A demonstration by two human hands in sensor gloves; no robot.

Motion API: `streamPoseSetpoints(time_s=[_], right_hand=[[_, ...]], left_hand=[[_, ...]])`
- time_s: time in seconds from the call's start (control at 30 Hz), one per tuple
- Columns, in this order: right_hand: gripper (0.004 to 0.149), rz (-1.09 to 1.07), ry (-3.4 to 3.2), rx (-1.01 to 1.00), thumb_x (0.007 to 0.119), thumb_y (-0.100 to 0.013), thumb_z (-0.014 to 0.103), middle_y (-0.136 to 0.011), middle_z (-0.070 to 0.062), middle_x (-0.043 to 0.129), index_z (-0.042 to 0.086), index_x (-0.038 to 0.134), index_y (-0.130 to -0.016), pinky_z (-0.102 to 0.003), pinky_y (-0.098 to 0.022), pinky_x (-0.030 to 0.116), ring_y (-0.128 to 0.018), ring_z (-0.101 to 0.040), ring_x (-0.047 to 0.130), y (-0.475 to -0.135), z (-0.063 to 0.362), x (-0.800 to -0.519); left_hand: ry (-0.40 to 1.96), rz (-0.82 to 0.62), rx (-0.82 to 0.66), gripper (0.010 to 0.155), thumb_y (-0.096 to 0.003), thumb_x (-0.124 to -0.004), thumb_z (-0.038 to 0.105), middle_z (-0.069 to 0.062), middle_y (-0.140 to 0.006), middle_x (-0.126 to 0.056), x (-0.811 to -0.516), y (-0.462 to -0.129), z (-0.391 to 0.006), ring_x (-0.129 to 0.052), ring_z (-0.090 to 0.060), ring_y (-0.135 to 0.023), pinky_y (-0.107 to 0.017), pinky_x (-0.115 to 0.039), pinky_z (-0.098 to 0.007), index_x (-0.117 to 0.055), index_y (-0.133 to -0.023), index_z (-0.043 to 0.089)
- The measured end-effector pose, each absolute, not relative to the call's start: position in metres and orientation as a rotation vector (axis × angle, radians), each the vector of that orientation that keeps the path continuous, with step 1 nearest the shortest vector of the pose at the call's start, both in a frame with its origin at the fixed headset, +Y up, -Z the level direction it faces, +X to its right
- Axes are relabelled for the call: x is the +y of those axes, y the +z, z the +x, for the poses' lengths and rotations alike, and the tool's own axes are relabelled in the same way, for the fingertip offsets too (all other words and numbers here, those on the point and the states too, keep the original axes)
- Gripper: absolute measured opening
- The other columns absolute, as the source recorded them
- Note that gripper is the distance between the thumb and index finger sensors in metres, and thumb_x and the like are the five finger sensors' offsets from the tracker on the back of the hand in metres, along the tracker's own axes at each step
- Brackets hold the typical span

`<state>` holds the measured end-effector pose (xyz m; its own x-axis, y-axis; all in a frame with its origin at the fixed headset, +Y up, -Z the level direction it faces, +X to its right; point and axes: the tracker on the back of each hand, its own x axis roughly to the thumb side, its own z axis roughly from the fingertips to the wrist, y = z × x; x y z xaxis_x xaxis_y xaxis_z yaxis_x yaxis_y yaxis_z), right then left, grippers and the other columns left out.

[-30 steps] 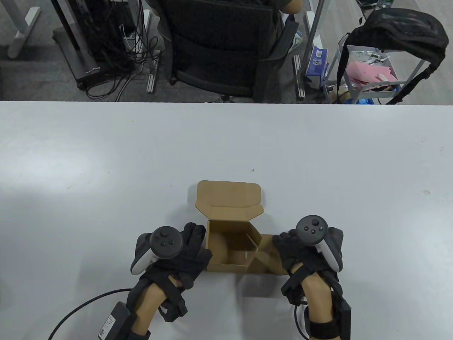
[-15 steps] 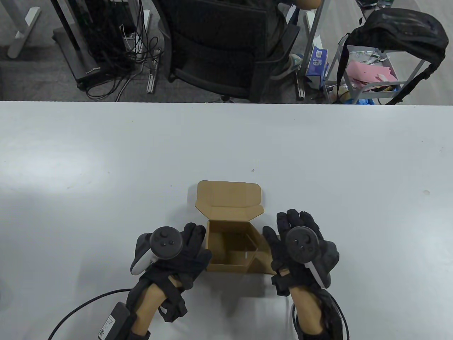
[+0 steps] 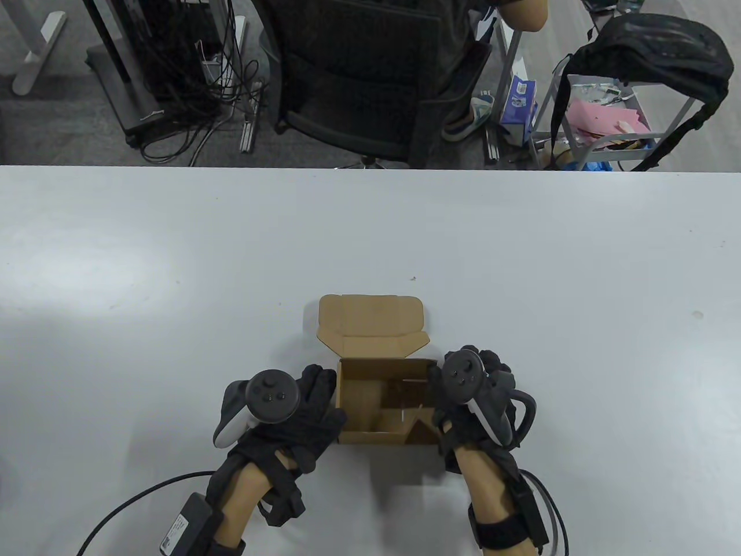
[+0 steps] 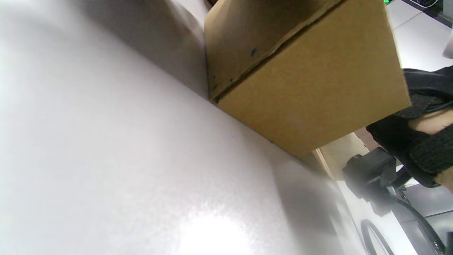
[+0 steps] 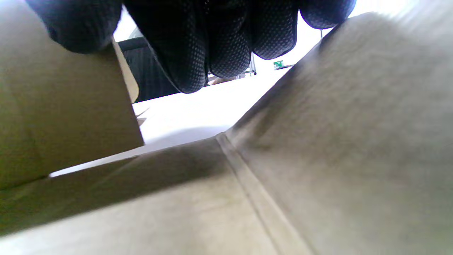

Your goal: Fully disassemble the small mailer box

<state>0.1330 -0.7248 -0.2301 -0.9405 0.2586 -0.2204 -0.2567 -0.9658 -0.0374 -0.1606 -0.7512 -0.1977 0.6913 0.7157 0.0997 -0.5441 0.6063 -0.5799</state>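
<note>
Surroundings: beyond the far edge of the worktop stood a black office chair, a tangle of cables on the floor toward the far left, and a metal cart with pink papers and a black backpack toward the far right.
In the way: nothing lay between either hand and the box; a black cable trailed from the left wrist along the near edge.
Box: the small brown mailer box sat near the middle of the worktop's near edge, its lid thrown back toward the far edge and the inner flaps partly loose.
Left hand: the left hand lay against the box's left wall, fingers spread flat along it, thumb at the near left corner; it was not clamped on anything.
Right hand: the right hand pressed against the box's right side, fingers curled together over the upper edge of the side flap, gripping the cardboard.
Wrist views: the left one showed the box's outer wall resting on the worktop; the right one looked along the cardboard panels.
</note>
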Motion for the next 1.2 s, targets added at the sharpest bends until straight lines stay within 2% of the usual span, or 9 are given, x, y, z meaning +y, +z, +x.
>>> streamPoseSetpoints(time_s=[0.17,0.33,0.4,0.47,0.57,0.7,0.93,1.2], right_hand=[[0.059,-0.288,2.837,-0.059,0.073,-0.037,0.053,-0.099,-0.009,0.074,0.016,0.083,-0.081,-0.059,-0.07,0.049,-0.094,-0.039,0.063,-0.222,0.134,-0.715],[0.061,-0.168,2.797,-0.315,0.074,-0.036,0.055,-0.096,-0.011,0.075,0.019,0.079,-0.085,-0.058,-0.067,0.052,-0.089,-0.039,0.067,-0.199,0.128,-0.684],[0.057,-0.106,2.764,-0.385,0.075,-0.036,0.055,-0.088,-0.01,0.082,0.02,0.084,-0.08,-0.057,-0.064,0.056,-0.082,-0.037,0.075,-0.189,0.122,-0.674],[0.053,-0.018,2.723,-0.411,0.075,-0.036,0.055,-0.077,-0.01,0.092,0.019,0.093,-0.071,-0.058,-0.06,0.061,-0.071,-0.037,0.084,-0.182,0.114,-0.668],[0.051,0.075,2.739,-0.319,0.075,-0.036,0.055,-0.067,-0.011,0.098,0.018,0.097,-0.064,-0.058,-0.055,0.065,-0.062,-0.037,0.09,-0.177,0.1,-0.667],[0.052,0.118,2.806,-0.176,0.075,-0.036,0.055,-0.063,-0.013,0.1,0.017,0.099,-0.061,-0.058,-0.053,0.067,-0.058,-0.038,0.092,-0.181,0.093,-0.676],[0.054,0.043,2.747,0.038,0.074,-0.037,0.055,-0.062,-0.016,0.101,0.012,0.101,-0.058,-0.06,-0.052,0.066,-0.057,-0.041,0.092,-0.188,0.106,-0.687],[0.057,0.014,2.642,0.391,0.074,-0.037,0.053,-0.064,-0.02,0.101,0.007,0.103,-0.054,-0.064,-0.053,0.064,-0.061,-0.046,0.09,-0.196,0.113,-0.71]], left_hand=[[0.74,-0.548,-0.339,0.091,-0.0456,-0.05,0.071,-0.012,-0.114,-0.004,-0.751,-0.198,-0.16,-0.015,-0.045,-0.107,-0.075,-0.023,-0.063,-0.016,-0.109,0.016],[0.739,-0.547,-0.338,0.091,-0.0455,-0.05,0.071,-0.012,-0.114,-0.004,-0.751,-0.197,-0.16,-0.015,-0.045,-0.107,-0.075,-0.023,-0.063,-0.016,-0.109,0.016],[0.739,-0.546,-0.337,0.091,-0.0455,-0.05,0.072,-0.012,-0.114,-0.004,-0.751,-0.197,-0.16,-0.015,-0.045,-0.107,-0.075,-0.022,-0.063,-0.016,-0.109,0.016],[0.739,-0.545,-0.336,0.091,-0.0455,-0.05,0.072,-0.012,-0.114,-0.004,-0.751,-0.197,-0.159,-0.015,-0.045,-0.107,-0.075,-0.022,-0.063,-0.016,-0.109,0.016],[0.74,-0.545,-0.335,0.091,-0.0455,-0.05,0.072,-0.012,-0.114,-0.004,-0.751,-0.197,-0.16,-0.015,-0.045,-0.107,-0.076,-0.022,-0.063,-0.016,-0.109,0.016],[0.74,-0.545,-0.335,0.091,-0.0455,-0.05,0.072,-0.012,-0.114,-0.004,-0.751,-0.197,-0.16,-0.015,-0.045,-0.107,-0.076,-0.022,-0.063,-0.016,-0.109,0.016],[0.741,-0.545,-0.331,0.091,-0.0454,-0.05,0.072,-0.013,-0.114,-0.004,-0.751,-0.197,-0.159,-0.015,-0.045,-0.107,-0.075,-0.022,-0.063,-0.017,-0.109,0.016],[0.741,-0.545,-0.328,0.091,-0.0454,-0.05,0.072,-0.012,-0.114,-0.004,-0.751,-0.197,-0.159,-0.015,-0.045,-0.107,-0.075,-0.022,-0.063,-0.016,-0.109,0.016]])
